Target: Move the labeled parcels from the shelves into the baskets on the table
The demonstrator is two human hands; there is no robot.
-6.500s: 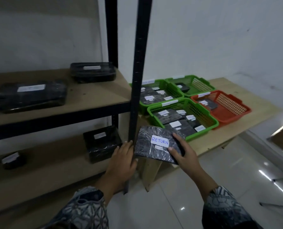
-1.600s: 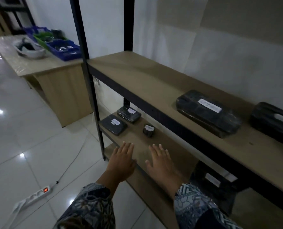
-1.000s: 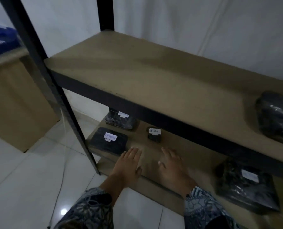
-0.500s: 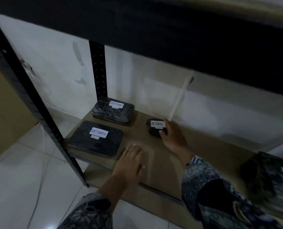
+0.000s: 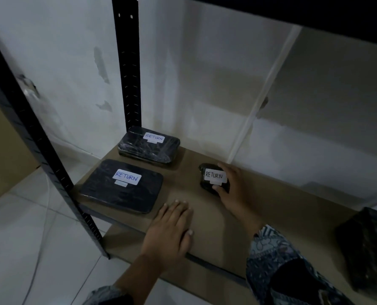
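Three black wrapped parcels with white "RETURN" labels lie on the lower shelf board. A small parcel sits mid-shelf, and my right hand wraps its thumb and fingers around the parcel's right side. A flat parcel lies at the front left. A thicker parcel rests behind it near the back post. My left hand lies flat, fingers together, on the board's front edge, holding nothing. No baskets are in view.
Black shelf posts stand at the front left and back. The upper shelf's dark edge hangs overhead. Another black wrapped parcel sits at the far right. White tiled floor lies below left.
My view has dropped below the upper shelf and closer in. My right hand has closed around the small parcel's side. My left hand stays flat on the shelf edge.
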